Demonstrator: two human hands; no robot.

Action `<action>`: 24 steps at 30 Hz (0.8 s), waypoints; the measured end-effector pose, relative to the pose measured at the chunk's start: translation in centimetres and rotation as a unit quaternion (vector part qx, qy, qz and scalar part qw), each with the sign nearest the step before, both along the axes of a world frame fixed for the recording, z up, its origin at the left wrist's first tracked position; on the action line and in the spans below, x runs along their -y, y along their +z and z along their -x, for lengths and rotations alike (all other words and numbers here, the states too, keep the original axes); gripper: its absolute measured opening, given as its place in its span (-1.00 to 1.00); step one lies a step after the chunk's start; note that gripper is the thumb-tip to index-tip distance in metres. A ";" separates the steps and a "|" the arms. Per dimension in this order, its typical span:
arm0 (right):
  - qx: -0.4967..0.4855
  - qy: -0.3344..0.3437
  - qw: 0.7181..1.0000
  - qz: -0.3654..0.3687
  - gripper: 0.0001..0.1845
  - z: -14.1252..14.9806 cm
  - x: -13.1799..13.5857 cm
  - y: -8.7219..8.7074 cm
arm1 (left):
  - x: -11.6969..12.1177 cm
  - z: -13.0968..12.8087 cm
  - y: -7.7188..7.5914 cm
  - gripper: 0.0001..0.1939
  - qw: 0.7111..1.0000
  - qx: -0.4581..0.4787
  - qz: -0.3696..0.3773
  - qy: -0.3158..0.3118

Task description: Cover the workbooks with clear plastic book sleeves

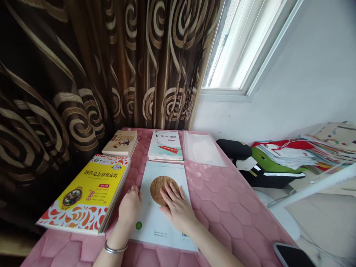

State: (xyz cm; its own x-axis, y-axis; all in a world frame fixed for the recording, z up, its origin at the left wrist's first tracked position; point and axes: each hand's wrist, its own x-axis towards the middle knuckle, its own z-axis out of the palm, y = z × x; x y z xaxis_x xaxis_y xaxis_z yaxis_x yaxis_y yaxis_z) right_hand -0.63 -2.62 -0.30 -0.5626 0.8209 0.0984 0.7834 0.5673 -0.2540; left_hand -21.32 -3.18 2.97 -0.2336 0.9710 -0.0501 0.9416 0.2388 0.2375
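Observation:
A pale blue book with a brown round picture on its cover lies flat in front of me on the pink table cover. My right hand rests on it with fingers spread, partly over the round picture. At the book's left edge, my left hand is closed, its fingers curled around that edge; the fingertips are mostly hidden. A silver bangle circles the left wrist. Just left of this hand is a stack topped by a yellow book with red and white patterns.
Behind the blue book sits a white book stack; a small brown book stack is at the back left. Clear plastic sheets lie at the back right. A phone is by the right edge. Papers are piled beyond the table.

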 end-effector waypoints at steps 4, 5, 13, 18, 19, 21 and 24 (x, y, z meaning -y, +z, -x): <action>-0.011 0.035 0.999 0.017 -0.28 0.4 0.6 0.3 | 0.1 -0.6 -0.5 -0.73 0.997 -0.076 -0.001 0.003; -0.013 0.052 0.998 0.021 -0.27 0.5 0.9 0.3 | 0.1 -0.8 -0.7 -0.70 0.996 -0.092 -0.004 0.001; 0.002 -0.085 0.996 -0.018 -0.41 -0.9 0.1 0.6 | 0.2 -1.0 -0.7 -0.67 0.992 -0.125 -0.015 -0.018; -0.027 -0.314 0.949 -0.024 -0.52 -3.2 -1.7 1.3 | 0.0 -0.7 -0.5 -0.72 0.997 -0.077 -0.023 -0.004; -0.046 -0.329 0.943 -0.011 -0.54 -3.4 -1.9 1.5 | -0.1 -0.6 -0.6 -0.72 0.997 -0.069 -0.026 -0.006; -0.076 -0.348 0.934 0.029 -0.54 -3.4 -2.3 1.8 | -0.1 -0.3 -0.6 -0.73 0.998 -0.056 -0.031 -0.011; -0.087 -0.367 0.923 0.081 -0.52 -3.1 -2.7 2.3 | -0.2 -0.1 -0.7 -0.72 0.998 -0.047 -0.042 -0.019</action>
State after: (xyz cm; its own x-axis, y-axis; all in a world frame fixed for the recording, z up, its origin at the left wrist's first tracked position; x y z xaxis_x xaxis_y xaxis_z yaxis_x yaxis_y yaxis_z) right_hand 2.51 0.05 2.00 0.1633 0.9863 -0.0230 0.8808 -0.1563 -0.4469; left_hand -21.24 -2.94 2.28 -0.1968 0.9790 0.0527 0.9686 0.1858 0.1650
